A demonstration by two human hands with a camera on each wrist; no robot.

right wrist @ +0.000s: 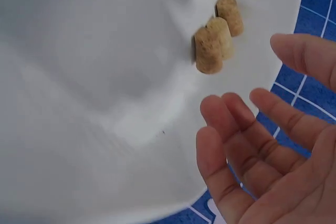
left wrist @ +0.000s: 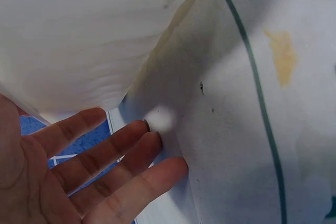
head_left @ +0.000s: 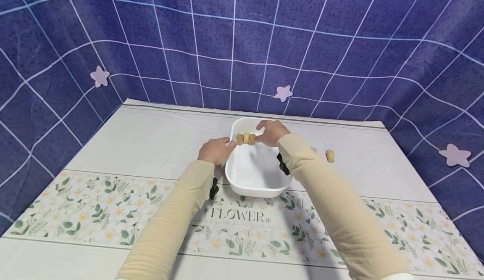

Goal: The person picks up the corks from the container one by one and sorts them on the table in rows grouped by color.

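A white plastic basin stands on the tablecloth. Inside it, three corks form a side-by-side row near the far left end; the right wrist view shows the nearest cork large. My left hand holds the basin's left rim, thumb over the edge and fingers outside. Those fingers look nearly straight below the outer wall, and the thumb is hidden there. Just right of the corks, my right hand reaches over the far rim. Its fingers are apart from the thumb, with nothing between them.
To the basin's right, a loose cork stands on the cloth, and a small piece of another shows past the right sleeve. A floral band crosses the tablecloth in front. Blue gridded curtain surrounds the back and sides.
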